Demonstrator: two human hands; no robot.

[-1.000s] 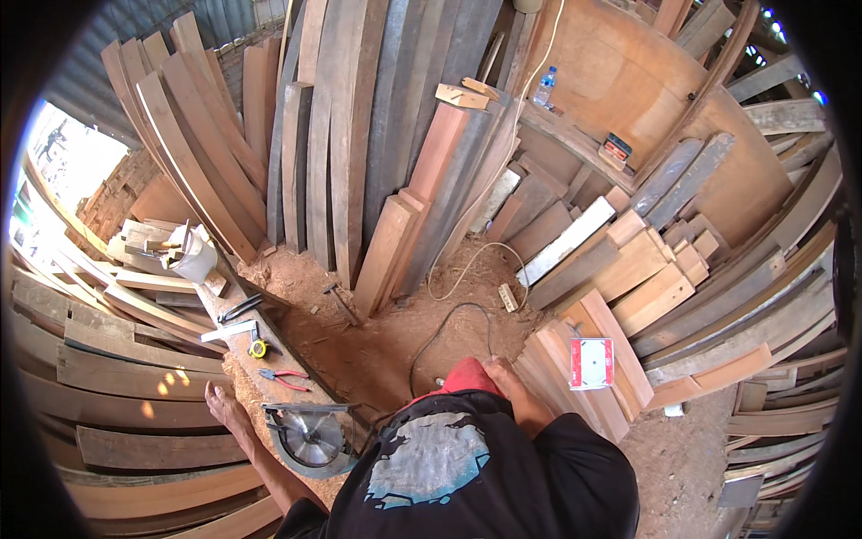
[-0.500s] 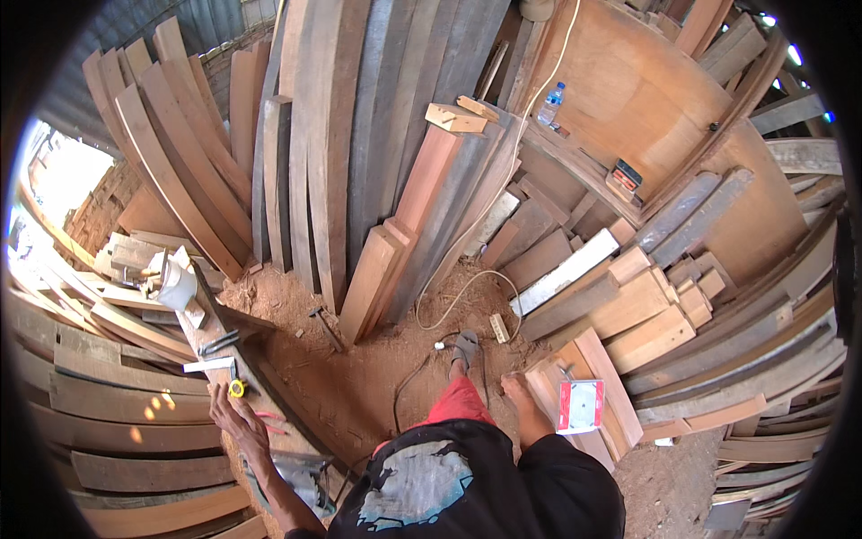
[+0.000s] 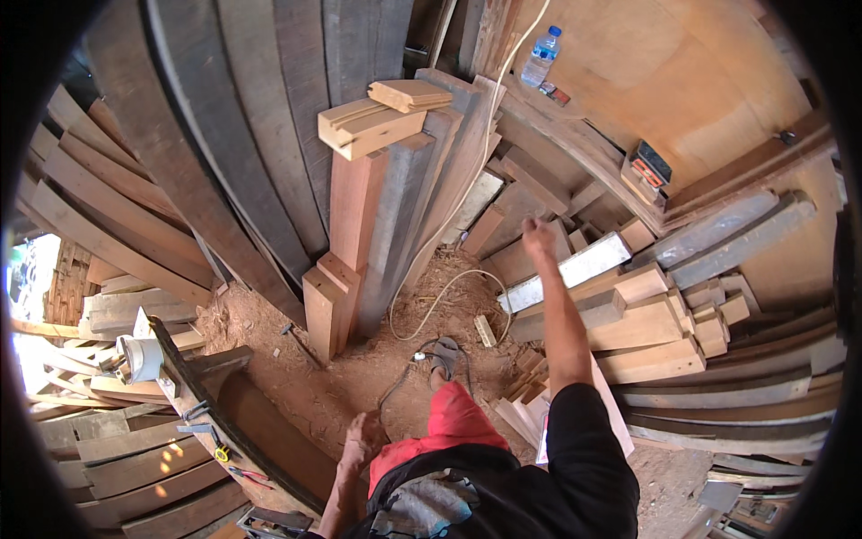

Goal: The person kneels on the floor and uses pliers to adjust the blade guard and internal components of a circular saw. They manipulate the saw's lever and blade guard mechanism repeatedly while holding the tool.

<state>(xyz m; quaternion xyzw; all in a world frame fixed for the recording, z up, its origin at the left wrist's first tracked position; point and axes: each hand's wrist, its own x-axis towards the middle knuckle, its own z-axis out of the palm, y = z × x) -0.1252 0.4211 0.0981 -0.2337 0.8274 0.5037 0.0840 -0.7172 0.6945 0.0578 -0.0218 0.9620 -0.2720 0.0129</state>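
My left hand [image 3: 364, 437] is held low in front of my red shorts, its fingers curled in with nothing showing in them. My right arm stretches forward, and my right hand [image 3: 539, 238], fingers curled and nothing seen in it, hangs over stacked timber beside a pale white-faced board [image 3: 575, 268]. Further ahead, two light wooden blocks [image 3: 373, 126] lie on top of an upright reddish post [image 3: 353, 202]. A clear water bottle [image 3: 541, 57] with a blue cap stands on a ledge near a small black-and-orange box [image 3: 648, 166].
To the left is a workbench [image 3: 193, 391] with a white container [image 3: 141, 358], a yellow tape measure [image 3: 222, 454] and red-handled pliers [image 3: 251, 477]. A hammer [image 3: 301, 344] and a looping pale cable [image 3: 437, 292] lie on the sawdust floor. Cut beams [image 3: 651, 350] are piled at right.
My left hand has come off the workbench toward my body. My right arm has risen and reached forward, away from the boards with the red-and-white box. The view has shifted closer to the posts.
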